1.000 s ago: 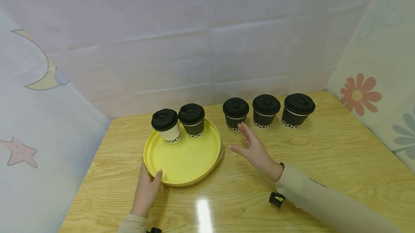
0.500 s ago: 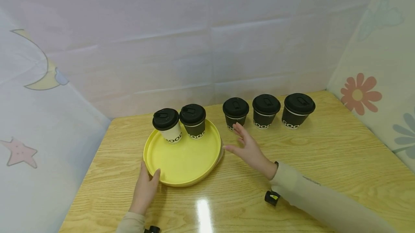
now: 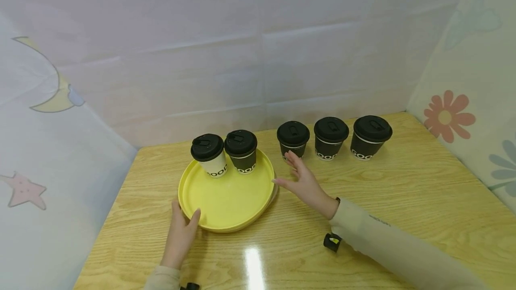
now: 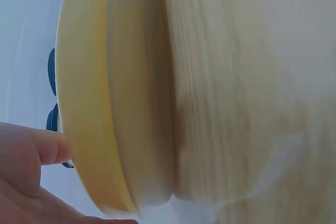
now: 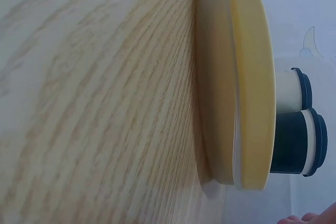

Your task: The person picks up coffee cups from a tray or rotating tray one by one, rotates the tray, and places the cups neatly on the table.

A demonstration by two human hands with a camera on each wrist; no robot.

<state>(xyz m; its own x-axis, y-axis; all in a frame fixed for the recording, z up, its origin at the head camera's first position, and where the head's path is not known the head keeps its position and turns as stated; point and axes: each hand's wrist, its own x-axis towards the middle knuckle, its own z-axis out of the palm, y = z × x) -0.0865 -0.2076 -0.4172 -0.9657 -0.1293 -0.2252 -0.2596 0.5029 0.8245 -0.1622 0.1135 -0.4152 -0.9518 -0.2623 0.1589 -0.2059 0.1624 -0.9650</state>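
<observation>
A round yellow tray sits atop a paler round base on the wooden table. Near the tray's back edge stand a white lidded coffee cup and a black lidded coffee cup, side by side and upright. My left hand holds the tray's front left rim, thumb at the top edge and fingers around the outer side. At the tray's right edge, my right hand is spread, holding nothing. Its thumb tip reaches the rim; whether it touches cannot be told. Its fingertips overlap a small black cup behind them.
Two more black lidded cups, a middle one and a right one, stand along the back of the wooden table. A pale fabric wall rises behind the table, with decorated walls at both sides.
My right hand has moved left toward the tray's rim. Both cups on the tray have shifted slightly right, while the tray's outline stays put. My left hand has barely moved.
</observation>
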